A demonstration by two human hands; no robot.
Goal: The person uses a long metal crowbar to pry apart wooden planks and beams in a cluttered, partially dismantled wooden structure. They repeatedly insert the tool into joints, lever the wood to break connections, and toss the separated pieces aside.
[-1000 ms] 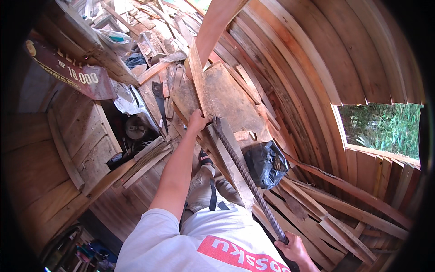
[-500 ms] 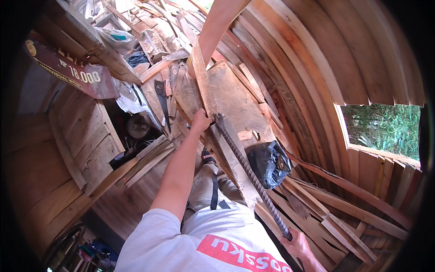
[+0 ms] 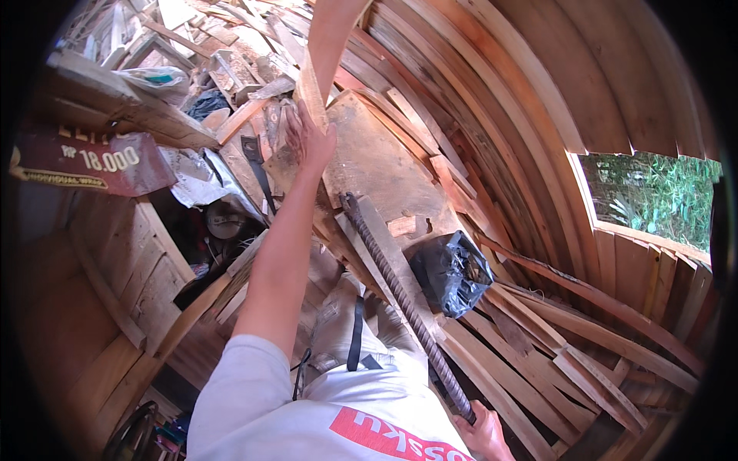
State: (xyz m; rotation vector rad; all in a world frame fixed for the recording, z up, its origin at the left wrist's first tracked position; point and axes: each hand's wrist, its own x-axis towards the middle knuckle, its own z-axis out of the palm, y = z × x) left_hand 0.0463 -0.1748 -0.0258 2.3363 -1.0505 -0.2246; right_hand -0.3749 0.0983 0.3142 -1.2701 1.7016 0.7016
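Note:
My left arm reaches far forward, and my left hand lies against the lower end of a long wooden plank that rises to the top edge. Its fingers are stretched out and apart, partly blurred. Close to my body at the lower right, my right hand is closed round the near end of a long ribbed steel bar. The bar slants away to the upper left over a narrow board, its far end bare of any hand. Beyond it lies a broad worn wooden panel.
A black plastic bag sits right of the bar. Loose timber lines the right wall, below a window opening. A handsaw lies left of my left hand. A dark red sign hangs above a wooden box at left.
My left hand has left the bar's far end and moved forward along the plank, its fingers opening. My right hand still holds the bar. The whole view has shifted slightly.

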